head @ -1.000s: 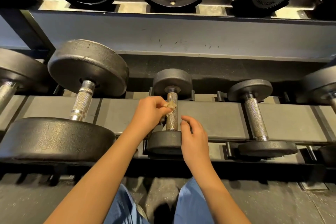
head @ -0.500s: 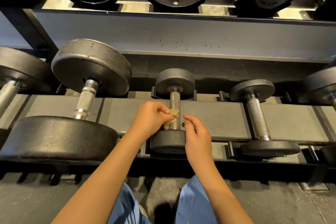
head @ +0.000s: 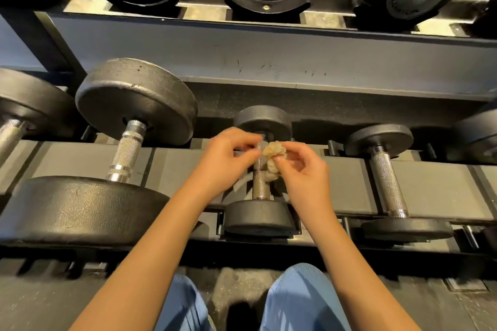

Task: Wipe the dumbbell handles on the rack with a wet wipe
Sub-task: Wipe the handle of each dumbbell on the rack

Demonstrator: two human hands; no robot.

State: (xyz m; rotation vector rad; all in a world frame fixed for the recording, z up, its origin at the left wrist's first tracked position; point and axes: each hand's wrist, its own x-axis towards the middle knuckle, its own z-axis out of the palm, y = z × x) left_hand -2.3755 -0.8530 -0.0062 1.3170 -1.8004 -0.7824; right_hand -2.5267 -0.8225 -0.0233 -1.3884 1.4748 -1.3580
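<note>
Pinching 1 wet wipe point(head: 273, 154) w/ R hand point(head: 305, 172), at 1 dumbbell handle point(head: 261, 187), L hand point(head: 228, 161) grip unclear

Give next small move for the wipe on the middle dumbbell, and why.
Probably draw the wipe down the middle dumbbell's handle toward the near weight. The right hand pinches the bunched wipe at the handle's upper end, and the lower stretch is bare. Whether the left hand also holds it is blurred.

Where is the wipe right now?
Head view, centre: the wipe is against the right side of the small dumbbell's handle, pinched in the right hand, left hand close beside it.
</note>
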